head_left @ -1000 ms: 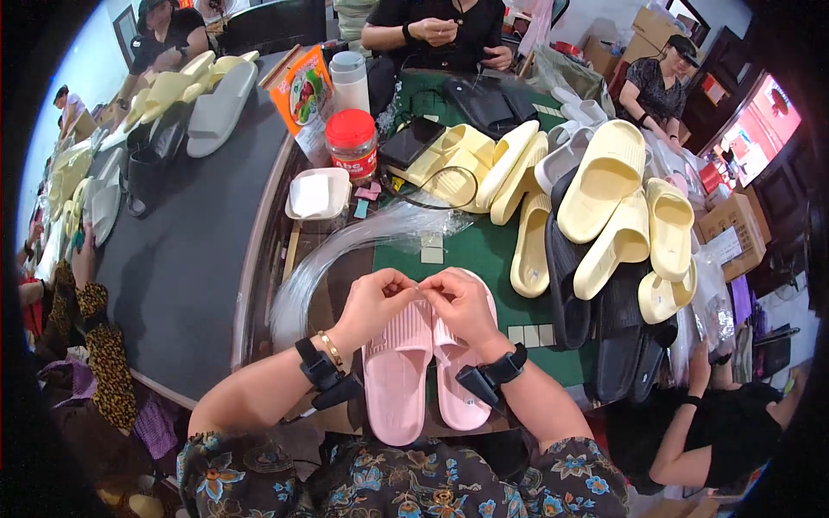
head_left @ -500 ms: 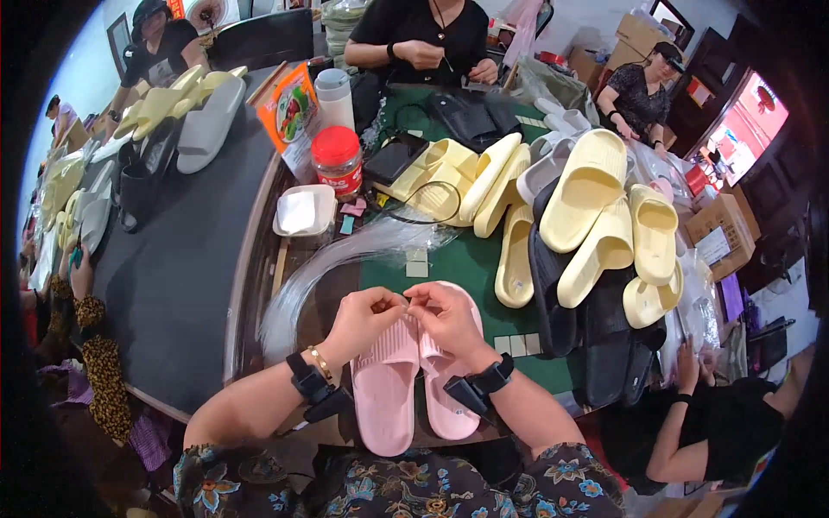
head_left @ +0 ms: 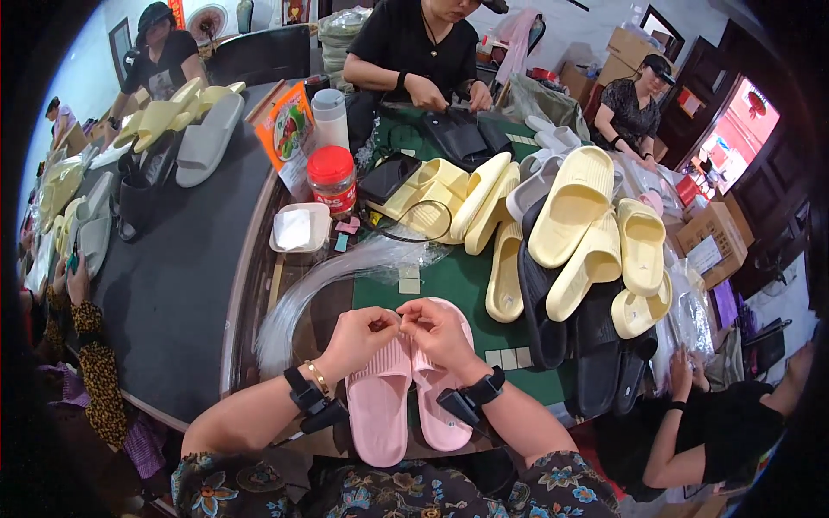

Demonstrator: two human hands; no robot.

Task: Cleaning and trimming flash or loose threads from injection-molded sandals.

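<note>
A pair of pink slide slippers lies side by side in front of me, the left slipper (head_left: 378,423) and the right slipper (head_left: 445,427) with their ribbed straps facing away. Over the straps, my left hand (head_left: 356,338) and my right hand (head_left: 442,338) meet with thumbs and fingertips pinched close together. Whatever lies between the fingertips is too small to make out. Just beyond my left hand, a curved bundle of clear plastic strands (head_left: 298,302) spreads across the table.
Cream slippers (head_left: 570,207) and black slippers (head_left: 546,298) pile up on the right. A red-lidded jar (head_left: 332,180), a white dish (head_left: 298,229) and an orange packet (head_left: 287,134) stand at the back left. A person (head_left: 414,56) across the table handles black slippers (head_left: 466,138).
My hands stay pinched together over the pink straps with little movement. Across the table, the person's hands have come down onto the black slippers. The whole view has shifted slightly.
</note>
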